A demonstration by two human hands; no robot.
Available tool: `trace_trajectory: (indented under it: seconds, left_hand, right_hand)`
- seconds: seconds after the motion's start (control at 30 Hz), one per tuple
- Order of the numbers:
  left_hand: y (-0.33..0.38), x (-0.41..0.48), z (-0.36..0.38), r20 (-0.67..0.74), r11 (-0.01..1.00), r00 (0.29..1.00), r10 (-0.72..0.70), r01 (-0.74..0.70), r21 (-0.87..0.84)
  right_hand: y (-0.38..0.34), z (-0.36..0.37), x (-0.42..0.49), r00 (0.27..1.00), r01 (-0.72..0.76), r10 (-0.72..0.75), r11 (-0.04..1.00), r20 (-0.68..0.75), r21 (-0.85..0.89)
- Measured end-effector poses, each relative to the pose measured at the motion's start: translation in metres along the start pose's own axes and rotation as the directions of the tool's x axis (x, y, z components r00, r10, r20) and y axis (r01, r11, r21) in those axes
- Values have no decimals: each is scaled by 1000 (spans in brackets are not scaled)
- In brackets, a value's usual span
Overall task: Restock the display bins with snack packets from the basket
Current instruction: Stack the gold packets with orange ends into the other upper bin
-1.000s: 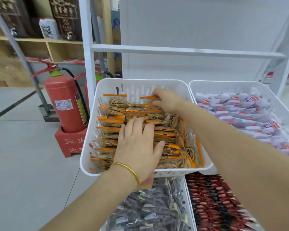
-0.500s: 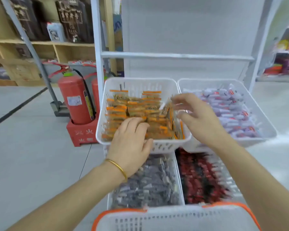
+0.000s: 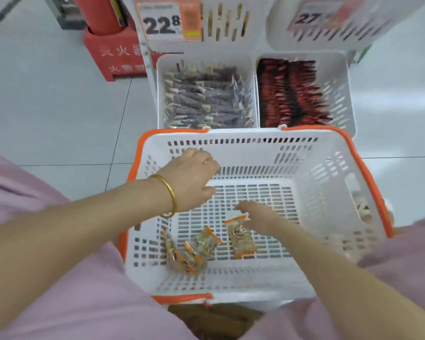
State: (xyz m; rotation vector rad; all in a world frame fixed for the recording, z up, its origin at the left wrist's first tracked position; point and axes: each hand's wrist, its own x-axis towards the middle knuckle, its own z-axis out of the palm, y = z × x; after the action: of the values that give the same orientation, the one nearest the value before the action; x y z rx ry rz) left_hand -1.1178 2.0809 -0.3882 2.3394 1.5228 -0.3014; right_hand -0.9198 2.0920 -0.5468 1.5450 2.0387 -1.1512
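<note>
Fingers of the right hand [image 3: 261, 217] touch the top of a clear orange-trimmed snack packet [image 3: 239, 238] just below them in the white slotted plastic basket [image 3: 329, 173]; whether they pinch it, I cannot tell. The left hand [image 3: 194, 175] fingers hang loosely curled, empty.

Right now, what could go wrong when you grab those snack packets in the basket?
The right hand reaches only the orange end of one packet, so it might slip out. The other packets lie heaped toward the near left corner of the basket, easy to miss. Corners could snag in the floor slots.
</note>
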Motion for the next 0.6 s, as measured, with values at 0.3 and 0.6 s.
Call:
trace_trajectory:
  seconds: [0.3, 0.6]
  left_hand:
    - [-14, 4, 12, 44, 1000, 999, 1, -1, 0]
    - [-25, 3, 12, 102, 997, 992, -69, 73, -39]
  right_hand:
    - [25, 76, 40, 998, -19, -10, 858, -55, -513]
    - [-26, 38, 47, 878, -10, -84, 981, -471, -194]
